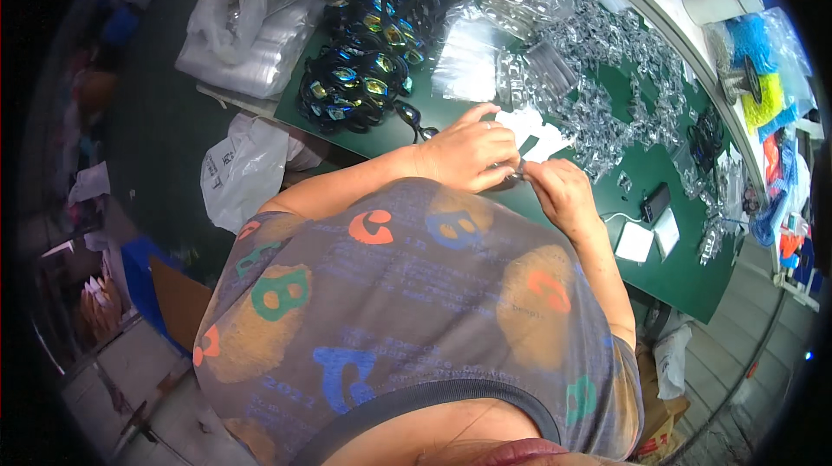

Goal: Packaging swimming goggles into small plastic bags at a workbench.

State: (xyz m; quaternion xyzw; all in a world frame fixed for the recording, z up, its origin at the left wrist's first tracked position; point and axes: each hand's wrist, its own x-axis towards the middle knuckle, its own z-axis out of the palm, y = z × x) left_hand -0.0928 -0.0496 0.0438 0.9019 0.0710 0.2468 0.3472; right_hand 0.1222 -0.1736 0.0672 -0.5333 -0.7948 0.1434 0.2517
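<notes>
Currently in the hands: a small dark piece [518, 175], its details too tiny to tell, sits between the fingertips near the person's chest, just over the near edge of the bench.
Right grip: the right hand [563, 193] pinches that piece between thumb and finger.
Left grip: the left hand [477, 150] meets the piece from the left with bent fingers; whether they pinch it, I cannot tell.
White pieces: flat white shapes [533, 134] lie just beyond the hands, closest in the way.
Goggles: a loose dark pair [414, 119] lies just left of the left hand; farther left and far, a big black heap [373, 42] shows shiny, colour-shifting lenses.
Clear plastic: a broad spread of small transparent parts [607, 76] covers the far right.
Bags: a stack of clear bags [247, 59] is at far left, with a white bag [243, 167] nearer, beside the left forearm.
Right side: a dark box [656, 203] and a white pad [635, 242] lie right of the right hand.
Bench: dark green top [685, 280].
Room: a white-edged shelf [731, 115] curves along the right, above pale floor tiles [737, 301].
</notes>
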